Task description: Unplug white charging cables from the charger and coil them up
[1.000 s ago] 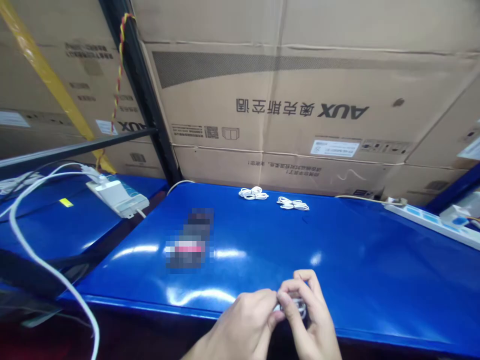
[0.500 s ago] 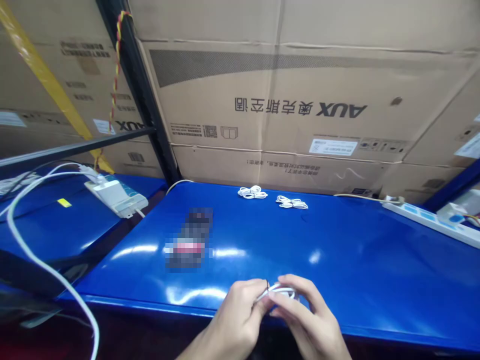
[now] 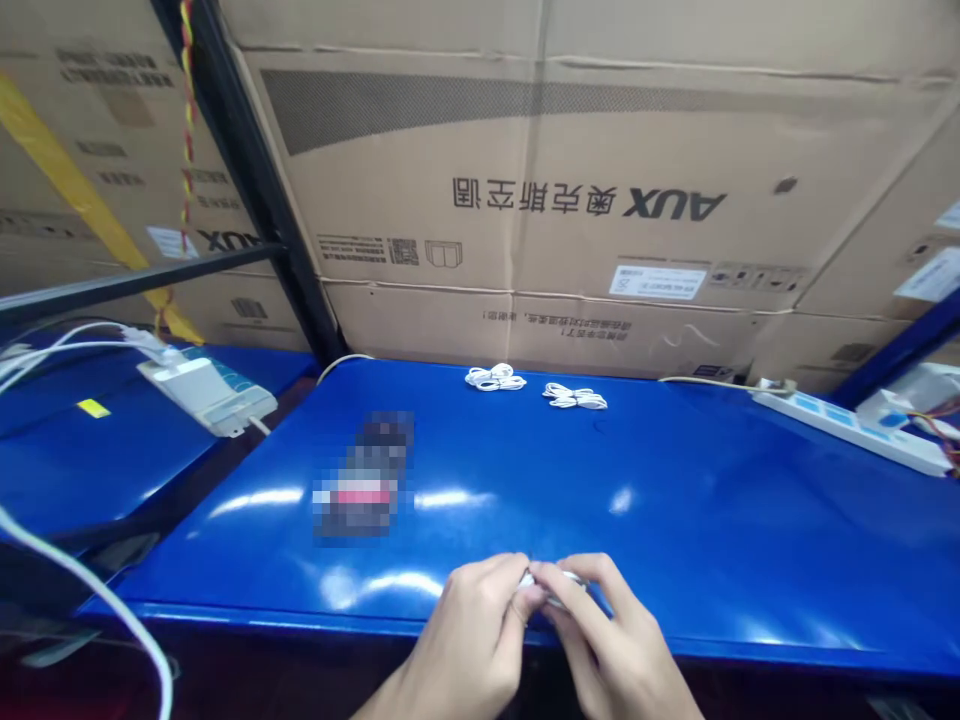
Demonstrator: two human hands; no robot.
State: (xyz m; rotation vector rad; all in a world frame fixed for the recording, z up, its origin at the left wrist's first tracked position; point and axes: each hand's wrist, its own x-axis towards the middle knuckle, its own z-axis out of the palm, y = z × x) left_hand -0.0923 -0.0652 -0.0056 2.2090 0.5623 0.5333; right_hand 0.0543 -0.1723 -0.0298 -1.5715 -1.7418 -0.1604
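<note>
Over the front edge of the blue tabletop (image 3: 510, 470), my left hand (image 3: 476, 630) and my right hand (image 3: 615, 625) meet, both closed on one coiled white cable (image 3: 574, 580). Fingers of both hands cover most of the coil; only short stretches of white show between them. At the back of the surface lie two tied bundles of white cable, a left bundle (image 3: 495, 378) and a right bundle (image 3: 575, 397). A thin dark tie (image 3: 600, 427) seems to rest just below the right bundle.
A blurred-out dark object (image 3: 367, 475) lies left of my hands. Large cardboard boxes (image 3: 570, 130) stand behind the table. One power strip (image 3: 855, 430) is at the right, another (image 3: 210, 385) at the left by a black metal post (image 3: 255, 180). A loose white cable (image 3: 97, 580) hangs at lower left.
My right fingers have closed in against my left fingertips, covering more of the coil and the dark tie around it. The whole view has shifted slightly.
</note>
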